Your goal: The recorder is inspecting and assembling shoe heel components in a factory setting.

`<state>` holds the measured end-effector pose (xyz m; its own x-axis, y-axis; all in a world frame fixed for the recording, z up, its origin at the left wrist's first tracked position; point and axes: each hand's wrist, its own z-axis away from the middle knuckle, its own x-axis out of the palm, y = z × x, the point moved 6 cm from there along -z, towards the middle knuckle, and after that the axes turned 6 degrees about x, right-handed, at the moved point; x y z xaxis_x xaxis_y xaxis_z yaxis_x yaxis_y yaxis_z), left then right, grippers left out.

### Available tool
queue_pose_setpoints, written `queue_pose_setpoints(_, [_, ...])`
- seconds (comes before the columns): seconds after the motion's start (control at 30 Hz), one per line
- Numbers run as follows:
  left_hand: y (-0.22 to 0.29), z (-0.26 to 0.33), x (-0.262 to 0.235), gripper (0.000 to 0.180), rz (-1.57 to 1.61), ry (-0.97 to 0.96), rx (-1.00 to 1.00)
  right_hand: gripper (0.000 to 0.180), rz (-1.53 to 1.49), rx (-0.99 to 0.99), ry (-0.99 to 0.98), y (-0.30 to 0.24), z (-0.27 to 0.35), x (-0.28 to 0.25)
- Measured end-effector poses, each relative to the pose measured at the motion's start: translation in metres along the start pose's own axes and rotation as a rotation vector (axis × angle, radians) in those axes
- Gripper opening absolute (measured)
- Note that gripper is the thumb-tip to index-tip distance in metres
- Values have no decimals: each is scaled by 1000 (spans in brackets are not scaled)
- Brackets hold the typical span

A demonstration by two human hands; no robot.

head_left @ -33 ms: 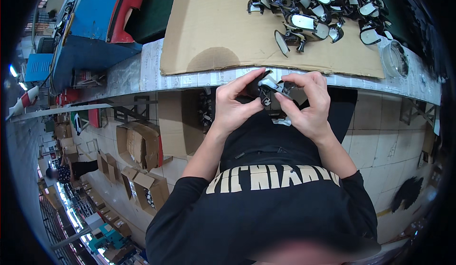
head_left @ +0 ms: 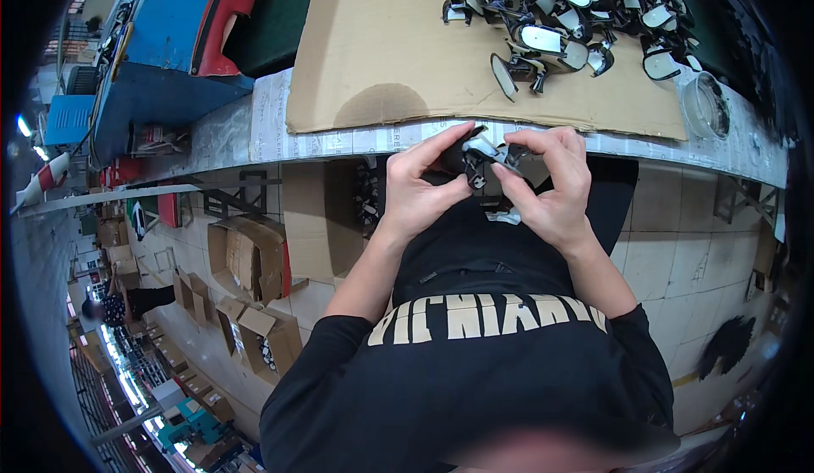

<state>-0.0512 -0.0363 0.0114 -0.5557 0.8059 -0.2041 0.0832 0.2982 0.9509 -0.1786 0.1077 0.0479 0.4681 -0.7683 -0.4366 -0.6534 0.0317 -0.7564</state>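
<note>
Between my two hands, just off the table's near edge, is a small black strappy shoe upper [head_left: 480, 153] with a white piece in it. My left hand [head_left: 419, 186] grips its left side between thumb and fingers. From the other side, the thumb and forefinger of my right hand [head_left: 553, 183] pinch the white part. My fingers hide some of the upper. On the cardboard sheet [head_left: 373, 41] beyond, a heap of similar black uppers [head_left: 543, 39] with white oval soles lies toward the right.
A round clear container [head_left: 705, 106] stands at the table's right end. A blue machine housing [head_left: 170, 32] rises at the left. Cardboard boxes [head_left: 248, 261] sit on the tiled floor to my left, where another person [head_left: 127, 303] stands farther off.
</note>
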Motion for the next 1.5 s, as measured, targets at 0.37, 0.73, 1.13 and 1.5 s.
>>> queue_pose_setpoints(0.37, [-8,6,1,63,85,49,-62,33,18,83,124,11,0,-13])
queue_pose_setpoints(0.73, [-21,10,-3,66,280,105,-177,33,83,20,58,11,6,-4])
queue_pose_setpoints(1.13, [-25,56,-123,58,-515,-9,-290,31,27,263,150,60,5,-24])
queue_pose_setpoints(1.5, [-36,-26,-63,52,-124,12,-77,28,-141,362,124,67,9,-19])
